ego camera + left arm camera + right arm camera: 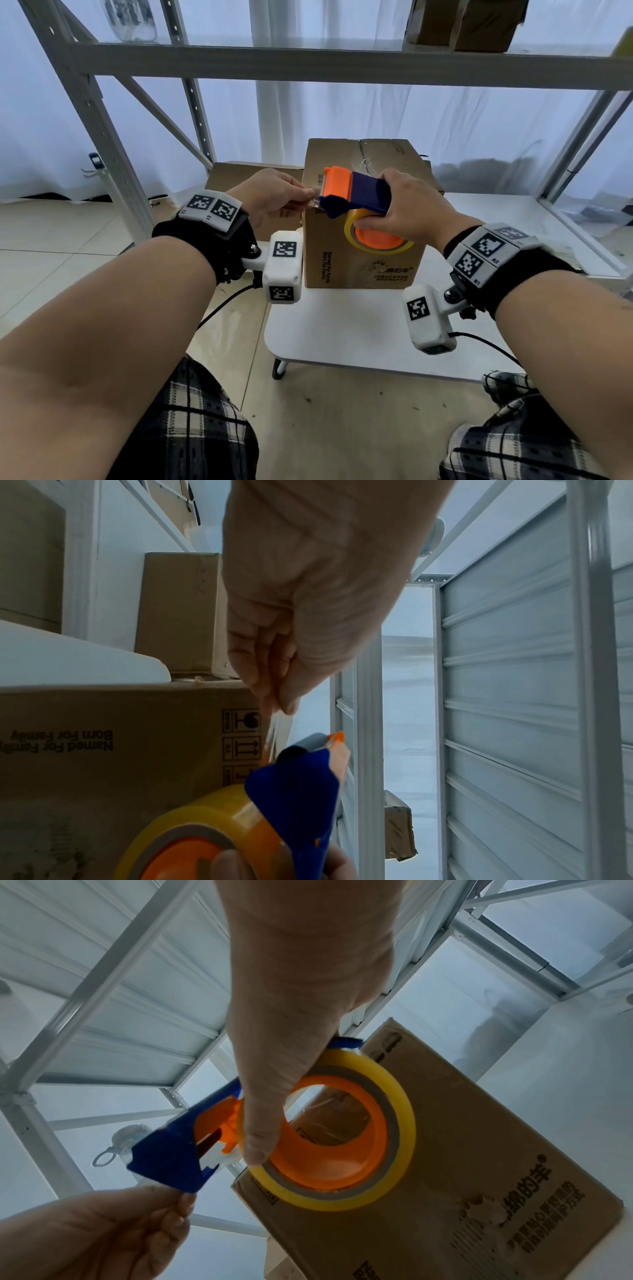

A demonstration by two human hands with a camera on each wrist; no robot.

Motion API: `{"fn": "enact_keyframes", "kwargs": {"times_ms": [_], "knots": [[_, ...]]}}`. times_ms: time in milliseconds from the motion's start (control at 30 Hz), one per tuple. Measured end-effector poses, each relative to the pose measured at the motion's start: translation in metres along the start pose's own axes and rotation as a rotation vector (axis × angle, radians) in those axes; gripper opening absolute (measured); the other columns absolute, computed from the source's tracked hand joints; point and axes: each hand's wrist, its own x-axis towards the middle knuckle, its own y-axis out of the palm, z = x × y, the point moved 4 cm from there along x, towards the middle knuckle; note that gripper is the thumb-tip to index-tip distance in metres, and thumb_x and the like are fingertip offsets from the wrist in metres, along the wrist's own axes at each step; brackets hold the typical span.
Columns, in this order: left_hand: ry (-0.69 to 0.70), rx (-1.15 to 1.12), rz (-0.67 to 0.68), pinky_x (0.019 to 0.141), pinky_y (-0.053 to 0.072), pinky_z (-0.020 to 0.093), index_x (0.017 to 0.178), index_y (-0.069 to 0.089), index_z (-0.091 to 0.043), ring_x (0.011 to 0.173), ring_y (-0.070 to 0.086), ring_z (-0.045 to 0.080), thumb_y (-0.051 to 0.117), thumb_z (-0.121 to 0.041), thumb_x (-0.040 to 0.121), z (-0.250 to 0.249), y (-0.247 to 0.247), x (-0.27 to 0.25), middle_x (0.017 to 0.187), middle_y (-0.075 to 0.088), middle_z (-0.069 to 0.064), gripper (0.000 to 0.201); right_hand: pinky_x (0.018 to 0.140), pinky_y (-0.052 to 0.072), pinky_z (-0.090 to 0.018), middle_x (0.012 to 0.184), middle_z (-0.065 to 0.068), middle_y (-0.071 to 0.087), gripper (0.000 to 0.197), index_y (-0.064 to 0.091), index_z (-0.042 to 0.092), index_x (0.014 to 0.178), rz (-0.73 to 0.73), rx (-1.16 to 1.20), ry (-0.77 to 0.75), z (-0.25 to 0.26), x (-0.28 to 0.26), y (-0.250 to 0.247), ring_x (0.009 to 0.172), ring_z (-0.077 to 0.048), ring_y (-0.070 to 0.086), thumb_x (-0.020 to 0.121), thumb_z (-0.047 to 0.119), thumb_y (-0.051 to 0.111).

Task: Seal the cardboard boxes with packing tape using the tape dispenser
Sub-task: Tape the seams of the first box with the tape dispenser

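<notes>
1. Two hands are up in front of the box: the right hand [407, 209] grips the one tape dispenser [356, 195], its thumb reaching down over the yellow tape roll [346, 1131].
2. Left hand [274, 198] pinches the clear tape end [277, 731] between thumb and fingertips, just left of the dispenser's orange head.
3. One cardboard box [363, 260] stands upright on the near white table [342, 329], directly behind the dispenser.
4. A second box [246, 178] sits lower at the far left, mostly hidden by the left hand.
5. Two more brown boxes [469, 24] sit on the far upper shelf [308, 65], cut off by the frame's top edge.
6. Whether the standing box's top seam is taped is hard to make out; the pulled tape is nearly invisible from the head view.
</notes>
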Motion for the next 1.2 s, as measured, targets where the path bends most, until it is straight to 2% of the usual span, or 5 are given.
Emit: {"fn": "enact_keyframes", "kwargs": {"times_ms": [233, 567, 767, 1000, 1200], "knots": [[-0.005, 0.043, -0.123, 0.062, 0.052, 0.020, 0.078, 0.064, -0.006, 0.063, 0.059, 0.011, 0.064, -0.007, 0.088, 0.007, -0.021, 0.000, 0.074, 0.064, 0.006, 0.010, 0.071, 0.038, -0.031, 0.096, -0.001, 0.050, 0.057, 0.040, 0.019, 0.105, 0.002, -0.056, 0.019, -0.011, -0.001, -0.006, 0.085, -0.020, 0.050, 0.074, 0.054, 0.072], [0.079, 0.135, -0.211, 0.060, 0.048, 0.022, 0.082, 0.063, -0.005, 0.059, 0.052, 0.011, 0.070, -0.031, 0.084, 0.014, -0.032, 0.003, 0.071, 0.062, 0.005, 0.027, 0.088, 0.046, -0.038, 0.123, -0.003, 0.053, 0.067, 0.037, 0.022, 0.137, -0.029, -0.145, -0.077, -0.010, 0.002, -0.012, 0.109, -0.025, 0.053, 0.081, 0.042, 0.067], [0.163, 0.200, -0.372, 0.070, 0.047, 0.028, 0.074, 0.058, -0.013, 0.061, 0.051, 0.011, 0.069, -0.034, 0.084, 0.011, -0.035, 0.006, 0.068, 0.060, -0.001, 0.026, 0.090, 0.045, -0.041, 0.123, -0.006, 0.047, 0.086, -0.007, 0.043, 0.149, -0.036, -0.348, -0.189, 0.005, 0.003, -0.017, 0.108, -0.028, 0.050, 0.088, 0.051, 0.054], [0.236, 0.179, -0.399, 0.063, 0.040, 0.022, 0.071, 0.055, -0.016, 0.062, 0.050, 0.009, 0.067, -0.029, 0.088, 0.002, -0.038, -0.001, 0.067, 0.058, -0.002, 0.024, 0.089, 0.043, -0.033, 0.117, 0.000, 0.053, 0.071, 0.040, 0.018, 0.133, -0.093, 0.180, -0.077, -0.016, -0.006, -0.015, 0.105, -0.022, 0.054, 0.076, 0.038, 0.077], [0.240, 0.051, -0.336, 0.061, 0.038, 0.020, 0.070, 0.055, -0.015, 0.057, 0.046, 0.008, 0.067, -0.027, 0.087, -0.007, -0.036, -0.009, 0.065, 0.057, -0.003, 0.024, 0.080, 0.050, -0.031, 0.105, -0.003, 0.056, 0.057, 0.041, 0.019, 0.116, 0.046, 0.460, 0.070, -0.030, -0.011, -0.006, 0.096, -0.024, 0.058, 0.075, 0.030, 0.079]]}}
